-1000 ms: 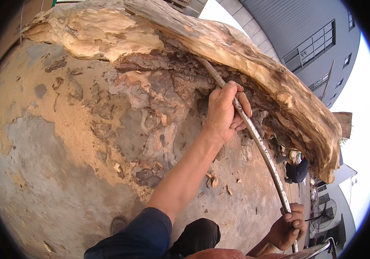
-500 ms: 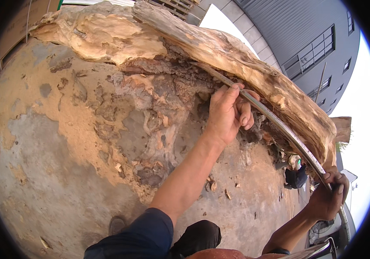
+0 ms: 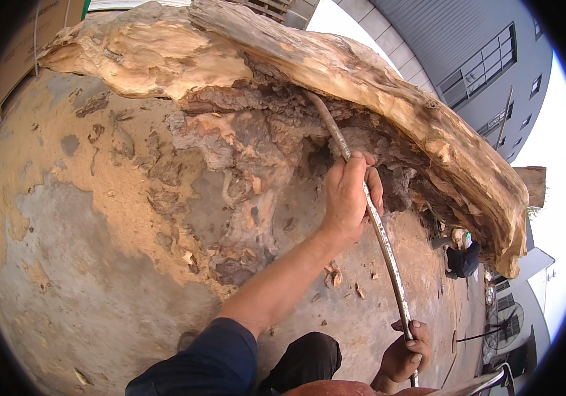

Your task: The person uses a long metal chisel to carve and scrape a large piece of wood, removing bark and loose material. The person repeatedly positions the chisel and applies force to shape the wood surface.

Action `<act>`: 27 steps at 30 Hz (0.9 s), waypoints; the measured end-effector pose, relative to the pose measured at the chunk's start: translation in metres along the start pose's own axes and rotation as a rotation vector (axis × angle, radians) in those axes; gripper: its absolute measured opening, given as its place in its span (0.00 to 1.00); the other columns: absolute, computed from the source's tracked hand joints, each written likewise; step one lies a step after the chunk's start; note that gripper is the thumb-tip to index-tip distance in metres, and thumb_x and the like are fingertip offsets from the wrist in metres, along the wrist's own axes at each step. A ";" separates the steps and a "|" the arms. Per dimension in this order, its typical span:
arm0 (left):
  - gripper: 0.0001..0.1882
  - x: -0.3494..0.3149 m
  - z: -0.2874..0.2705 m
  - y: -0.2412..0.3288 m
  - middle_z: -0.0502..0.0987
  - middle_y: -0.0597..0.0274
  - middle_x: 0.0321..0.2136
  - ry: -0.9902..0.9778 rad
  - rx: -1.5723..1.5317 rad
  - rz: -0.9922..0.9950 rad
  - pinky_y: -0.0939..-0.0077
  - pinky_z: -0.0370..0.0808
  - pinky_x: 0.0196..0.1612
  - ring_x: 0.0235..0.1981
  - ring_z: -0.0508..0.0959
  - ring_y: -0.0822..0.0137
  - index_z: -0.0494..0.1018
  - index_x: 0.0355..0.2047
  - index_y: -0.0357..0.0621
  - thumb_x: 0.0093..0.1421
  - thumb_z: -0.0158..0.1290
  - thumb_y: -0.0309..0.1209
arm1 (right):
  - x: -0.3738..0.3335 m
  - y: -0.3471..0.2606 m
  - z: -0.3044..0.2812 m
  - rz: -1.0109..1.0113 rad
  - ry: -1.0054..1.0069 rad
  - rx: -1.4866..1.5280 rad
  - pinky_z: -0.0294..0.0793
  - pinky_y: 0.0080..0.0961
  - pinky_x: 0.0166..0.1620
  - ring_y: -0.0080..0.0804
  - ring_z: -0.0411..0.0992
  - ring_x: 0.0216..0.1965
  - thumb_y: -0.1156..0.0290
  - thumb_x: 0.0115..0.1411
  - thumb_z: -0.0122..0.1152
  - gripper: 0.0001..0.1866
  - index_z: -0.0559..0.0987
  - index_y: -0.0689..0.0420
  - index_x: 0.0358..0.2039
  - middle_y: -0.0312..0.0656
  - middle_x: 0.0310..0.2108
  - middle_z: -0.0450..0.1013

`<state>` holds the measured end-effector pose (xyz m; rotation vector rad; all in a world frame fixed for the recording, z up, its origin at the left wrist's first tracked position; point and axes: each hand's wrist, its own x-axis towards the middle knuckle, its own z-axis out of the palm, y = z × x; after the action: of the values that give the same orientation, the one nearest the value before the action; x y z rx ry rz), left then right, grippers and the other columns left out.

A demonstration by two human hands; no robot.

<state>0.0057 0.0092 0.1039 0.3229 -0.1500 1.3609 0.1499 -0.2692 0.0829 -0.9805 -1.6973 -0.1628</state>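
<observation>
Outdoors: log [image 3: 355, 72], dusty flr [image 3: 111, 264], grey bldg [image 3: 444, 46]

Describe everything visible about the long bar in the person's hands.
The bar is long, slender and metal-looking, brownish toward its upper end and mottled with whitish, worn patches lower down. It slants from upper left to lower right and looks slightly bowed, perhaps from the lens. The left hand grips it partway along, the right hand lower. Its upper end meets the log's dark underside; the tip's exact contact is unclear.
</observation>
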 end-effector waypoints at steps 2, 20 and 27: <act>0.15 0.006 0.000 0.001 0.70 0.60 0.15 -0.052 0.031 0.036 0.74 0.63 0.10 0.08 0.65 0.70 0.65 0.41 0.42 0.74 0.40 0.41 | 0.014 -0.001 -0.001 0.006 0.047 0.070 0.78 0.48 0.39 0.51 0.72 0.47 0.56 0.71 0.48 0.18 0.72 0.59 0.36 0.57 0.48 0.74; 0.12 0.005 0.036 0.026 0.75 0.54 0.19 0.037 -0.082 -0.015 0.68 0.61 0.12 0.07 0.57 0.72 0.68 0.32 0.41 0.70 0.41 0.34 | 0.150 -0.056 -0.016 -0.124 -0.193 -0.038 0.78 0.38 0.28 0.48 0.75 0.29 0.58 0.70 0.47 0.22 0.68 0.64 0.27 0.67 0.34 0.75; 0.22 -0.038 0.055 0.029 0.72 0.55 0.15 -0.026 -0.027 0.055 0.68 0.60 0.11 0.06 0.56 0.71 0.67 0.21 0.40 0.71 0.38 0.37 | 0.106 -0.059 -0.061 -0.059 -0.029 0.086 0.78 0.42 0.34 0.47 0.72 0.31 0.61 0.71 0.45 0.19 0.68 0.63 0.29 0.64 0.38 0.71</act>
<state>-0.0259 -0.0382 0.1486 0.3161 -0.2001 1.4081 0.1509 -0.2869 0.2178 -0.8736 -1.7461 -0.1144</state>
